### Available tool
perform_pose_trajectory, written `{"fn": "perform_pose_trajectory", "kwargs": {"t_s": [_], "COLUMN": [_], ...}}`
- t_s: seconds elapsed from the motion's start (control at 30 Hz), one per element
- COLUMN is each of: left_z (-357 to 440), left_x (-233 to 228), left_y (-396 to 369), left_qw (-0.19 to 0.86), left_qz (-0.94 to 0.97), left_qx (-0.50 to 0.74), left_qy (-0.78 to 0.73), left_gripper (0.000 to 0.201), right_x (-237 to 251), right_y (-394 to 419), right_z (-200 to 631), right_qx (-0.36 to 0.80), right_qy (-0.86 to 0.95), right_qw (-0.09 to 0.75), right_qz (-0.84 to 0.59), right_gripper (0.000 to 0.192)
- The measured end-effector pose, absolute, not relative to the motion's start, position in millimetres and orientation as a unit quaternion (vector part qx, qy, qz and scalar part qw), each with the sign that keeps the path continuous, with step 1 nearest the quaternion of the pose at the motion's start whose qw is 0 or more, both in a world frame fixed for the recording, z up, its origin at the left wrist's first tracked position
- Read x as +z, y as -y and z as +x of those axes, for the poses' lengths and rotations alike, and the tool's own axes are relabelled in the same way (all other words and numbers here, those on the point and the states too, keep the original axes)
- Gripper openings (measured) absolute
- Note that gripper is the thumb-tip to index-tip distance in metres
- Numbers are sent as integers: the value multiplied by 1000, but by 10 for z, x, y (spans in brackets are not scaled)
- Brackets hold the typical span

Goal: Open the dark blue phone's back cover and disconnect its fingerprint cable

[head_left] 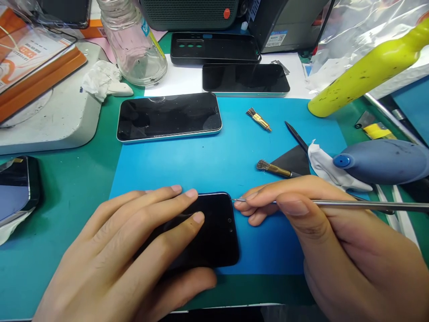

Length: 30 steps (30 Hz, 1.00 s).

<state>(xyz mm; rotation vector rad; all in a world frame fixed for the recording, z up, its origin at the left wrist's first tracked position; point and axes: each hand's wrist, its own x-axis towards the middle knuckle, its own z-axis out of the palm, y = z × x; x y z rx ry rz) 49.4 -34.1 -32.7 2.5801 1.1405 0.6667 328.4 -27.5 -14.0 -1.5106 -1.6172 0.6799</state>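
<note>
A black smartphone point(214, 237) lies face up on the blue mat, its left part hidden beneath my left hand point(140, 241). The fingers rest across its screen and far edge, and the thumb lies along the near side, steadying it. In my right hand point(321, 223) is a slim metal pick point(355, 205), pinched between thumb and fingers. The pick's fine point meets the phone's right short edge, close to the far corner. Just beyond the right hand lies a brush point(275, 169) with a brass-coloured ferrule.
Two more phones point(169, 117) point(246, 79) and a black phone case point(214, 48) lie farther back. A glass jar point(134, 49) stands behind. To the right are a blue-grey squeeze bulb point(385, 161), a yellow-green bottle point(362, 71), a small brush head point(258, 119) and crumpled tissue point(330, 167).
</note>
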Motion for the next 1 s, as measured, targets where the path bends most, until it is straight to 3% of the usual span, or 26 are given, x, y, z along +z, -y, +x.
{"fn": "perform_pose_trajectory", "kwargs": {"t_s": [0.47,1.0], "left_z": [530,527], "left_x": [-272,-216], "left_y": [300,272], "left_qw": [123,117], "left_qz": [883,889], "left_qx": [219,204], "left_qy": [-397,-394], "left_gripper": [38,37], "right_x": [-214,-150], "right_y": [304,269], "right_z": [3288,3274], "right_qx": [280,288], "right_qy": [654,659], "right_qw": [415,419], "right_qz": [-567,-554], "right_gripper": [28,35]}}
